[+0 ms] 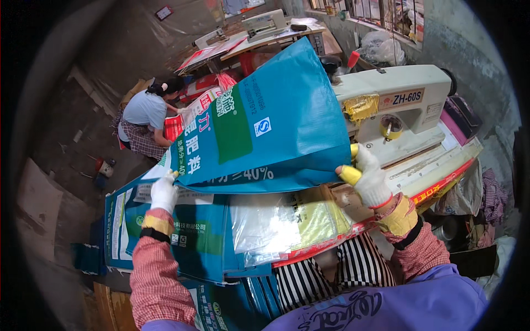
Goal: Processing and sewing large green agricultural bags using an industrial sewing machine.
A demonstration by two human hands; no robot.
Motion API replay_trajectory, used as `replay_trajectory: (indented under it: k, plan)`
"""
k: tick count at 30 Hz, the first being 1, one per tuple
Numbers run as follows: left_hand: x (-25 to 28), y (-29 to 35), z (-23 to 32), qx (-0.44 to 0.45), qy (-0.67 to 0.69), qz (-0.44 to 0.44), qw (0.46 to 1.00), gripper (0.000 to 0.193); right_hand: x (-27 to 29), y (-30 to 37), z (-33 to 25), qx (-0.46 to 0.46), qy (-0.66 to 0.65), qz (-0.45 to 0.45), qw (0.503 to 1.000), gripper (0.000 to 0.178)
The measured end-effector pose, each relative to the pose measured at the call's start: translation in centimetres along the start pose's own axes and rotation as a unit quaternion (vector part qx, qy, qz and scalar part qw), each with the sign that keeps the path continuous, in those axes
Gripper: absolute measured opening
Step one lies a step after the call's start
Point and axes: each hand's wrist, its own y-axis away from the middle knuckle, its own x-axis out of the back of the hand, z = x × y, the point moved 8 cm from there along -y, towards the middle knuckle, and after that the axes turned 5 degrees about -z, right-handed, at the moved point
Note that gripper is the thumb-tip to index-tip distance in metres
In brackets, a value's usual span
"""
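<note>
A large blue woven plastic sack (301,105) with a green panel and white print is held up in front of me. My left hand (164,190), in a white glove, pinches its lower left edge. My right hand (369,175), also gloved, with yellow wrapping on the thumb and a finger, grips its right edge; part of that grip is hidden behind the sack. Beneath it lie more blue sacks (204,243) and a shiny clear plastic liner (259,223) beside a yellowish sheet (319,220).
A white industrial sewing machine (397,91) stands at the right, with a roll of yellow tape (391,127) on it. Another person (144,113) bends over red and white sacks at the far left. More sewing machines (265,25) stand on a table behind. Folded blue sacks (243,300) lie below, near my lap.
</note>
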Motion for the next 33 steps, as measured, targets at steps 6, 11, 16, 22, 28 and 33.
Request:
replay_trajectory:
  k: [6,11,16,22,28,33]
  plan:
    - [17.5,1.5,4.0,-0.134,-0.199,0.405,0.882,0.063,0.6,-2.8,2.8,-0.012,-0.143,0.107,0.984,0.029]
    - [23.2,12.3,8.7,-0.084,-0.269,0.55,0.786,0.048,1.8,-2.8,3.8,-0.147,-0.352,0.18,0.907,0.025]
    - [10.0,17.2,2.5,-0.15,-0.096,0.466,0.867,0.049,0.1,-3.0,14.3,-0.169,-0.395,0.044,0.902,0.028]
    - [-6.8,19.2,-7.8,0.141,-0.11,0.07,0.981,0.05,-8.5,3.4,6.0,-0.162,0.174,-0.297,0.925,0.036]
    - [-10.1,20.0,-11.7,0.14,-0.205,-0.03,0.968,0.056,-9.8,6.8,6.4,-0.032,0.213,-0.282,0.935,0.03]
    - [-12.1,21.6,-25.2,0.211,-0.046,0.03,0.976,0.037,-16.7,17.3,-0.5,-0.037,0.149,-0.474,0.867,0.028]
